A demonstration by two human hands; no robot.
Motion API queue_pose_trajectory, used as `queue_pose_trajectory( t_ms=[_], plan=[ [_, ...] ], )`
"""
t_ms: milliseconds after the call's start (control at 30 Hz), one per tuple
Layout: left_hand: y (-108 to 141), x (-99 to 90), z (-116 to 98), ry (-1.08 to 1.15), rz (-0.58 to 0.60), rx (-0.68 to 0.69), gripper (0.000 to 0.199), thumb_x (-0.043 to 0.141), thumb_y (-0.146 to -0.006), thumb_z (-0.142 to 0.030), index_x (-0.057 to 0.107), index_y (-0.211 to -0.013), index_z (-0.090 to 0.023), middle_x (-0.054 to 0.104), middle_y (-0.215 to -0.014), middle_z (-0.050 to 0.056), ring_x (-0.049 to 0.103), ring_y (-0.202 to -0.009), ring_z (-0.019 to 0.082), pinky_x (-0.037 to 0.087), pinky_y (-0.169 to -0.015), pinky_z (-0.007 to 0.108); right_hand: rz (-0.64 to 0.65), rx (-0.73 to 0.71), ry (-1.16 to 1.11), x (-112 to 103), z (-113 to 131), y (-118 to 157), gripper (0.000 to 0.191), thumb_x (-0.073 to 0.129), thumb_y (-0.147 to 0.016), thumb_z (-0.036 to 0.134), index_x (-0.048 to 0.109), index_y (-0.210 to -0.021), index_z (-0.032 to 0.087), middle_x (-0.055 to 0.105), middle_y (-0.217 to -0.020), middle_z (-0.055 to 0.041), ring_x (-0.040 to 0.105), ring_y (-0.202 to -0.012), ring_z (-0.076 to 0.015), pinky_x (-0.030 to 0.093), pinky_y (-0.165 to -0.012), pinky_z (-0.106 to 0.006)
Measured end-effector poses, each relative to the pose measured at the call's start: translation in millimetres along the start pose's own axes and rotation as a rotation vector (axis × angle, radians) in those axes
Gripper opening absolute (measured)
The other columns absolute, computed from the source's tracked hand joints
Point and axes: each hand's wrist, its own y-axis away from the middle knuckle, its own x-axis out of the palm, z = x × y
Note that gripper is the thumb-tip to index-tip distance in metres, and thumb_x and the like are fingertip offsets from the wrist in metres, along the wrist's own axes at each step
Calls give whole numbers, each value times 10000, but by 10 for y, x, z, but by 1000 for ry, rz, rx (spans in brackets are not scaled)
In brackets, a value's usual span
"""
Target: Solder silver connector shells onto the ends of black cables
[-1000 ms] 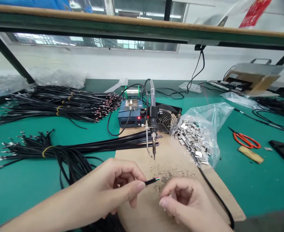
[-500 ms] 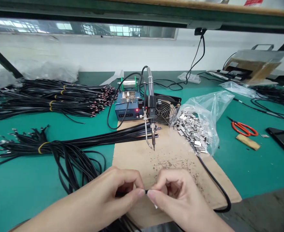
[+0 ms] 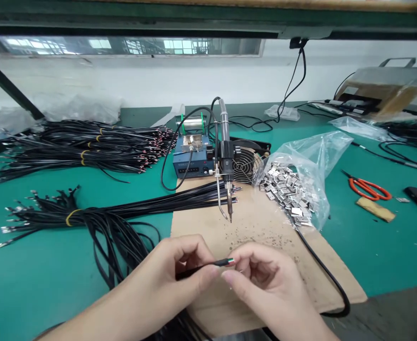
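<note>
Right across the view lies the green surface (image 3: pixel 339 255), and on it a tan board (image 3: pixel 331 279), specked with dark crumbs under the hands. Over on the left, black cable bundles (image 3: pixel 116 147) tied with yellow bands; farther forward, a clear bag (image 3: pixel 318 189) spilling silvery metal shells (image 3: pixel 290 194). Dead ahead, the blue soldering station (image 3: pixel 192 163), the lettering on its front too faint to read, and beside it the soldering iron (image 3: pixel 227 156) in its stand, tip down over the board.

Now the hands! Left hand (image 3: pixel 180 274): thumb and fingers pressed together, pinching the black cable (image 3: pixel 222 263) just short of its end. Right hand (image 3: pixel 265 279): curled in close, index fingertip right by that end; whether this grip closes on anything, can't tell.

And the cable itself, held above the near part of the board: long axis almost level, running left to right with a slight rise, stripped end pointing right. Matt black jacket, slim and round, and out of it peek tiny wire ends (image 3: pixel 231 261), red, white and green.
</note>
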Motion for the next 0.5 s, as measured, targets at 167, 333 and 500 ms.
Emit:
queue_pose_trajectory(
  t_ms=[167, 333, 500],
  plan=[
    [36, 32, -4, -88, -27, 11, 249, 478, -853, -329, 470, -657, -174, 399, -594, -50, 343, -571, 108, 271, -508, 214, -39, -14, 6, -18, -6, -13, 108, 660, -685, 231, 584, -639, 170, 443, -501, 48, 389, -476, -91, 300, -442, -198],
    [12, 36, 12, -38, -15, 22, 242, 483, -861, -327, 459, -671, -178, 380, -600, -58, 328, -575, 104, 264, -512, 211, -84, -86, -92, 25, -72, -10, 201, 665, -698, 225, 505, -583, 183, 441, -494, 52, 367, -456, -81, 288, -421, -190],
    [-14, 66, -8, 60, -29, 17, 274, 472, -855, -337, 425, -634, -183, 345, -573, -65, 295, -548, 99, 246, -491, 214, -224, -181, -219, 182, -113, -4, 236, 667, -732, 266, 522, -564, 184, 453, -486, 41, 352, -429, -78, 272, -409, -206]
  ],
)
